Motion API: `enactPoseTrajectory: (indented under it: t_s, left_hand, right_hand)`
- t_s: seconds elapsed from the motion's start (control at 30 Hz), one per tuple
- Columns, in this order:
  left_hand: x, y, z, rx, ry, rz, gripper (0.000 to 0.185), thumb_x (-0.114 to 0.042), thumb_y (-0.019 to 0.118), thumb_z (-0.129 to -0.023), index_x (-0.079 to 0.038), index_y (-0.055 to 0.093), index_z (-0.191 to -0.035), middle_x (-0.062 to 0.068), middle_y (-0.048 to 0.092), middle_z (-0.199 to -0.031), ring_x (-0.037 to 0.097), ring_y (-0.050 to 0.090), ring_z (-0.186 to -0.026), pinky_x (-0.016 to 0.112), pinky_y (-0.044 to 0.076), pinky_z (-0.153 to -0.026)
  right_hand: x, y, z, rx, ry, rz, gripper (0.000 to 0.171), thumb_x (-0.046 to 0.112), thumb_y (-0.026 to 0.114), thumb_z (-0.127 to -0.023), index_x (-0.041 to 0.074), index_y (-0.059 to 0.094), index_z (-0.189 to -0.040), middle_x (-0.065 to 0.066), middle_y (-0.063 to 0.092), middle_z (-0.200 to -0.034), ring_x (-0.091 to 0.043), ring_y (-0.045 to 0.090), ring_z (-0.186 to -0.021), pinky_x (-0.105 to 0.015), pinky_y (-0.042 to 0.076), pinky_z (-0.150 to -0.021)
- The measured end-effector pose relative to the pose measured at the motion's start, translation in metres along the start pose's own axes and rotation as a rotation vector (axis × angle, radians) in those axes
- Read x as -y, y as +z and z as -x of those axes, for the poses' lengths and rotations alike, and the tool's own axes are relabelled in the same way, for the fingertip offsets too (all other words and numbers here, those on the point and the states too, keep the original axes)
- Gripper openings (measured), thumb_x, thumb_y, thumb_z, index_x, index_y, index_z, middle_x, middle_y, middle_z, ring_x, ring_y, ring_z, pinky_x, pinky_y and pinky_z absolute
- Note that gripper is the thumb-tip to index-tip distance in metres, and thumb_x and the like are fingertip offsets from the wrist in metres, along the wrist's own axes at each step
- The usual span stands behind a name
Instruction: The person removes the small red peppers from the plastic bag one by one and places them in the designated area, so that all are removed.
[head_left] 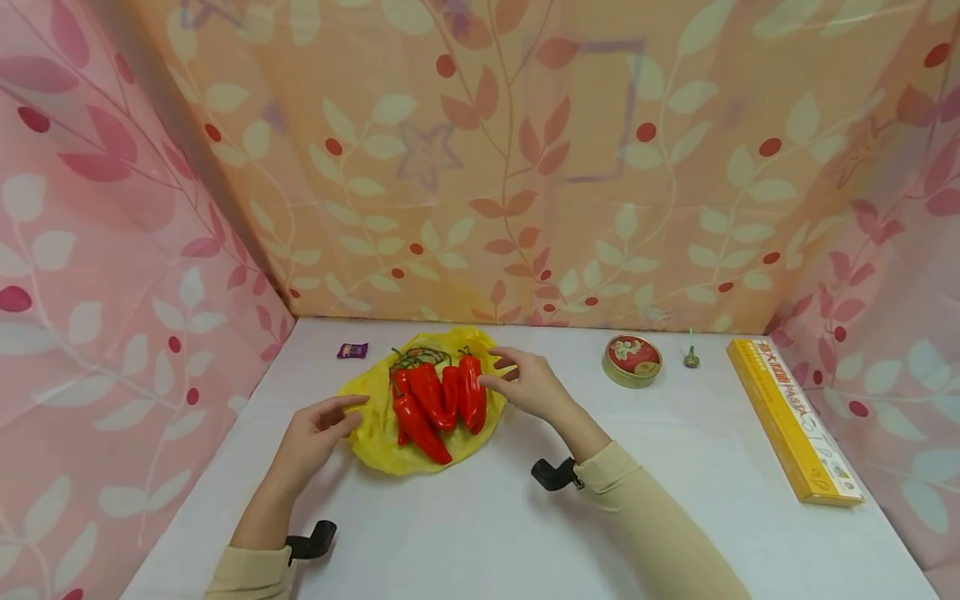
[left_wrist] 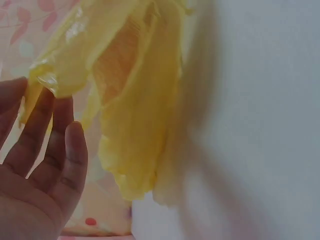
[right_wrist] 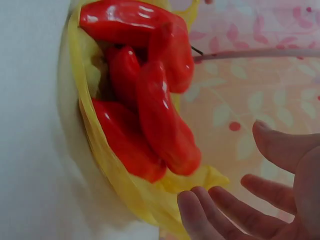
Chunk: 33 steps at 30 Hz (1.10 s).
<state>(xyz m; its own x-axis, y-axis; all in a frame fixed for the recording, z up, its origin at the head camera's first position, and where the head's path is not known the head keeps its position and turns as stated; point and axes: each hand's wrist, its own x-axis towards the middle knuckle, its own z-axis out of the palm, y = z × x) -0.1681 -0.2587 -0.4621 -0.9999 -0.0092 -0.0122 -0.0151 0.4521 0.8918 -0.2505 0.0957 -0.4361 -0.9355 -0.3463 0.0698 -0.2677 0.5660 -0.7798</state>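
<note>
Several red peppers [head_left: 435,400] lie on a yellow plastic bag [head_left: 375,442] spread on the white table [head_left: 675,467]. My left hand [head_left: 322,425] hovers open at the bag's left edge, fingers relaxed and close to the plastic [left_wrist: 125,125]. My right hand [head_left: 521,383] is open just right of the peppers, fingertips near the rightmost one. In the right wrist view the peppers [right_wrist: 160,115] sit in the yellow bag [right_wrist: 115,185] with my fingers [right_wrist: 210,215] spread beside them, holding nothing.
A small purple packet [head_left: 352,351] lies behind the bag. A round red-lidded tin [head_left: 632,359], a small green item [head_left: 691,358] and a long yellow pasta box [head_left: 795,421] are to the right. Leaf-patterned cloth walls enclose the table.
</note>
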Motion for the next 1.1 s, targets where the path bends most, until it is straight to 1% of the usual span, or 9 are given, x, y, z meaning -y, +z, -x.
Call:
enactPoseTrajectory:
  t_s: [0.17, 0.27, 0.37, 0.5, 0.6, 0.7, 0.83, 0.97, 1.1]
  left_hand:
    - [-0.005, 0.001, 0.000, 0.036, 0.003, 0.026, 0.031, -0.021, 0.066, -0.099, -0.013, 0.070, -0.129, 0.011, 0.065, -0.100, 0.018, 0.056, -0.087, 0.029, 0.057, -0.077]
    - [-0.006, 0.001, 0.001, 0.036, 0.006, 0.043, 0.032, -0.019, 0.066, -0.099, -0.011, 0.069, -0.129, 0.013, 0.066, -0.102, 0.017, 0.057, -0.088, 0.025, 0.056, -0.077]
    - [-0.007, 0.002, 0.000, 0.028, 0.011, 0.060, 0.032, -0.018, 0.066, -0.099, -0.010, 0.069, -0.129, 0.014, 0.066, -0.103, 0.016, 0.058, -0.088, 0.023, 0.055, -0.076]
    - [-0.007, 0.004, 0.000, 0.034, -0.002, 0.076, 0.033, -0.019, 0.067, -0.099, -0.010, 0.069, -0.130, 0.013, 0.064, -0.100, 0.017, 0.056, -0.088, 0.023, 0.055, -0.076]
    - [-0.007, 0.005, -0.001, 0.031, -0.029, 0.080, 0.034, -0.021, 0.067, -0.099, -0.010, 0.068, -0.131, 0.012, 0.061, -0.099, 0.017, 0.054, -0.090, 0.023, 0.055, -0.076]
    - [-0.007, 0.006, -0.001, 0.025, -0.040, 0.082, 0.035, -0.022, 0.067, -0.099, -0.010, 0.068, -0.132, 0.011, 0.060, -0.098, 0.018, 0.053, -0.090, 0.023, 0.055, -0.076]
    - [-0.007, 0.006, 0.000, 0.028, -0.021, 0.088, 0.035, -0.021, 0.067, -0.099, -0.010, 0.068, -0.132, 0.012, 0.061, -0.100, 0.017, 0.053, -0.091, 0.024, 0.055, -0.076]
    - [-0.007, 0.005, 0.000, 0.034, -0.009, 0.094, 0.035, -0.021, 0.067, -0.099, -0.009, 0.068, -0.132, 0.015, 0.065, -0.107, 0.017, 0.055, -0.091, 0.022, 0.055, -0.076]
    - [-0.007, 0.004, 0.001, 0.033, -0.023, 0.097, 0.036, -0.021, 0.066, -0.099, -0.009, 0.067, -0.132, 0.016, 0.066, -0.114, 0.017, 0.057, -0.092, 0.021, 0.055, -0.077]
  right_hand:
    - [0.000, 0.020, -0.013, -0.015, 0.019, -0.001, 0.061, 0.039, 0.076, -0.090, 0.009, 0.059, -0.140, -0.017, 0.068, -0.122, -0.030, 0.070, -0.100, -0.036, 0.061, -0.078]
    - [-0.001, 0.031, -0.019, -0.021, 0.022, 0.035, 0.061, 0.039, 0.075, -0.091, 0.010, 0.058, -0.142, -0.015, 0.067, -0.124, -0.028, 0.069, -0.099, -0.036, 0.061, -0.079]
    - [-0.001, 0.040, -0.025, -0.027, 0.023, 0.102, 0.067, 0.041, 0.075, -0.090, 0.009, 0.054, -0.145, -0.014, 0.065, -0.131, -0.029, 0.065, -0.110, -0.041, 0.058, -0.090]
    - [0.002, 0.048, -0.029, -0.028, 0.044, 0.190, 0.075, 0.047, 0.074, -0.089, 0.007, 0.049, -0.148, -0.016, 0.060, -0.140, -0.033, 0.056, -0.128, -0.048, 0.048, -0.107]
    - [0.006, 0.052, -0.030, -0.014, 0.061, 0.220, 0.074, 0.044, 0.074, -0.090, 0.009, 0.049, -0.149, -0.017, 0.058, -0.142, -0.036, 0.054, -0.132, -0.050, 0.045, -0.109]
    - [0.010, 0.054, -0.031, -0.001, 0.086, 0.234, 0.068, 0.035, 0.075, -0.091, 0.016, 0.049, -0.151, -0.015, 0.058, -0.142, -0.035, 0.053, -0.131, -0.051, 0.048, -0.106]
    - [0.015, 0.050, -0.027, 0.008, 0.095, 0.208, 0.064, 0.024, 0.073, -0.092, 0.024, 0.049, -0.151, -0.014, 0.057, -0.144, -0.033, 0.053, -0.130, -0.051, 0.052, -0.101]
    - [0.017, 0.040, -0.019, -0.002, 0.037, 0.149, 0.062, 0.020, 0.073, -0.092, 0.023, 0.051, -0.150, -0.013, 0.058, -0.143, -0.032, 0.055, -0.127, -0.050, 0.055, -0.097]
    - [0.017, 0.030, -0.010, -0.020, -0.006, 0.091, 0.062, 0.022, 0.074, -0.092, 0.024, 0.052, -0.149, -0.011, 0.060, -0.139, -0.029, 0.062, -0.114, -0.042, 0.060, -0.086]
